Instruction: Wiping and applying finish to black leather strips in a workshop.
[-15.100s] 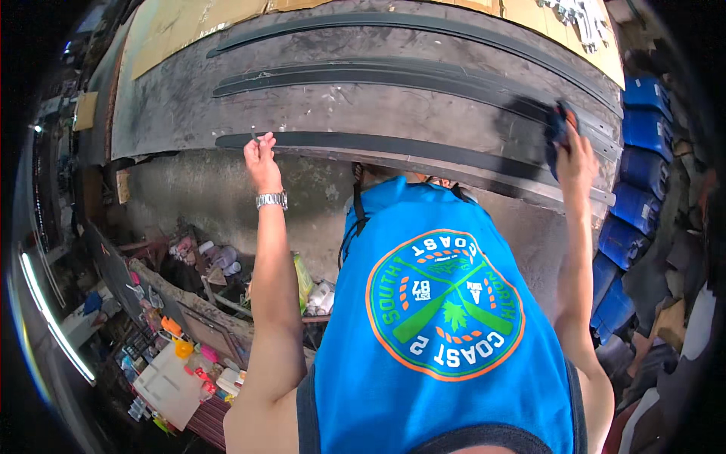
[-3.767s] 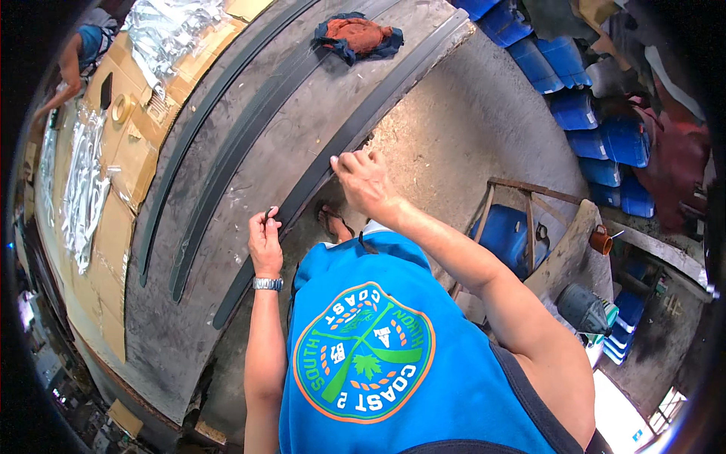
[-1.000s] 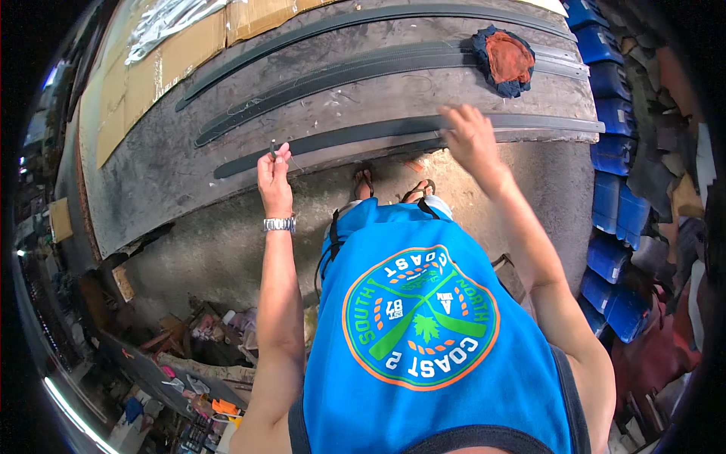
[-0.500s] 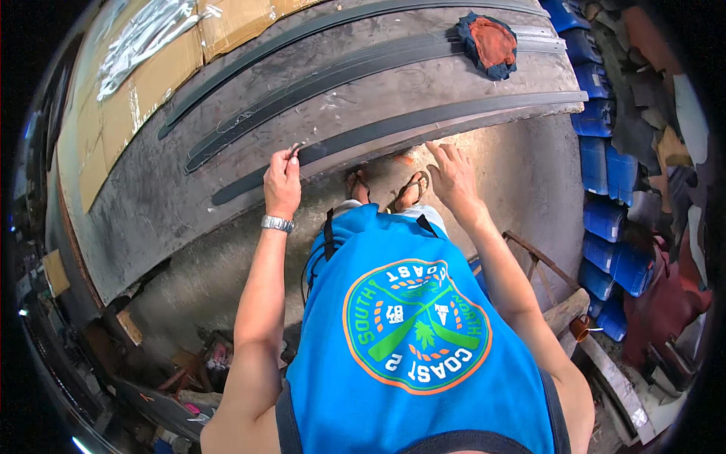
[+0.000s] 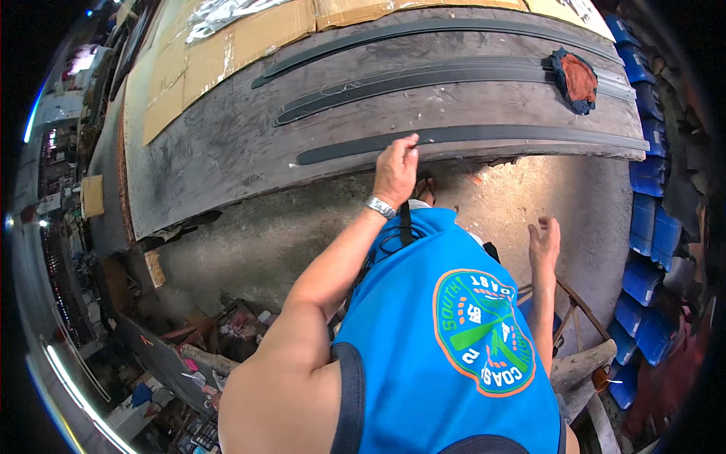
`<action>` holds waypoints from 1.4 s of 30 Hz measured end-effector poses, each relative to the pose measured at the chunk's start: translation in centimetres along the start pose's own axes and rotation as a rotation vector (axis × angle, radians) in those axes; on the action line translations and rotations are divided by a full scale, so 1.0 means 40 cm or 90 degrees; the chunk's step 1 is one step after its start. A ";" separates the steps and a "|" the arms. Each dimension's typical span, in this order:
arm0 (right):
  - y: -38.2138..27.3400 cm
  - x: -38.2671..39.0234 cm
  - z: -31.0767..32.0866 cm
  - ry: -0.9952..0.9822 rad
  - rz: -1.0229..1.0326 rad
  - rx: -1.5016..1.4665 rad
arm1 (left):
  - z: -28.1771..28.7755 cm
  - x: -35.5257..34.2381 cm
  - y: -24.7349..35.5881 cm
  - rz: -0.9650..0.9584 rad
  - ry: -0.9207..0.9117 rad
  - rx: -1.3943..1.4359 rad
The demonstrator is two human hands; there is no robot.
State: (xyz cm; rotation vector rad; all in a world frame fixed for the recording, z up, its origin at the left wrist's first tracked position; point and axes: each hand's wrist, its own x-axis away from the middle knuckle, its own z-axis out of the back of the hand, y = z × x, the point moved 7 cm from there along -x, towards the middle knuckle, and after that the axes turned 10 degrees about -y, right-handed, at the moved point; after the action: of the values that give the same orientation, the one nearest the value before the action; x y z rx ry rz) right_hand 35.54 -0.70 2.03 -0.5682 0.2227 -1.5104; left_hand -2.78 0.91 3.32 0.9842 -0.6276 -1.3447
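Along the near edge of the grey worktable (image 5: pixel 249 170) lies a long dark strip (image 5: pixel 484 136) with a rounded left end. My left hand (image 5: pixel 396 172) is over this strip, its thumb and fingers pinched together; whatever is between the fingertips is too small to make out. Lower and to the right, my right hand (image 5: pixel 544 242) hangs away from the table, fingers partly bent and apart, holding nothing. Farther back are a middle group of dark strips (image 5: pixel 393 82) and another long strip (image 5: pixel 363 39). A dark blue cloth bundle with a red-brown centre (image 5: pixel 581 81) rests on the right ends of the middle strips.
Flattened cardboard (image 5: pixel 257 60) covers the table's back left, with white scraps (image 5: pixel 227 15) on it. Blue plastic containers (image 5: pixel 646 174) are stacked along the right. A metal-framed stand (image 5: pixel 578 310) is by my right side. Clutter (image 5: pixel 227 333) lies on the floor at left.
The view has turned left, so the table sits farther right. My right hand has drawn back from the table edge. My left hand has moved rightward along the near strip, still pinched.
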 end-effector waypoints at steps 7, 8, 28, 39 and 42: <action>0.149 0.192 -0.006 -0.031 -0.137 -0.030 | -0.102 0.113 0.021 0.050 -0.151 0.015; 0.176 0.225 -0.011 -0.018 -0.167 -0.023 | -0.111 0.124 0.032 0.058 -0.178 0.020; 0.324 0.900 0.038 0.364 -0.591 -0.031 | -0.385 0.172 -0.018 0.014 -0.604 0.225; 0.323 1.341 -0.007 0.376 -0.941 0.043 | -0.506 0.105 0.106 0.037 -0.685 0.119; 0.389 1.295 -0.014 0.305 -0.939 0.009 | -0.502 0.104 0.114 0.032 -0.680 0.140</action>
State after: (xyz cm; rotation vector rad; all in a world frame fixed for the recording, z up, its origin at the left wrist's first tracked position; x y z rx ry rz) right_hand 52.56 -51.96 4.71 -0.3008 0.1426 -3.0810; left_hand 17.22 1.01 -3.08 0.3306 -1.6065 -1.7368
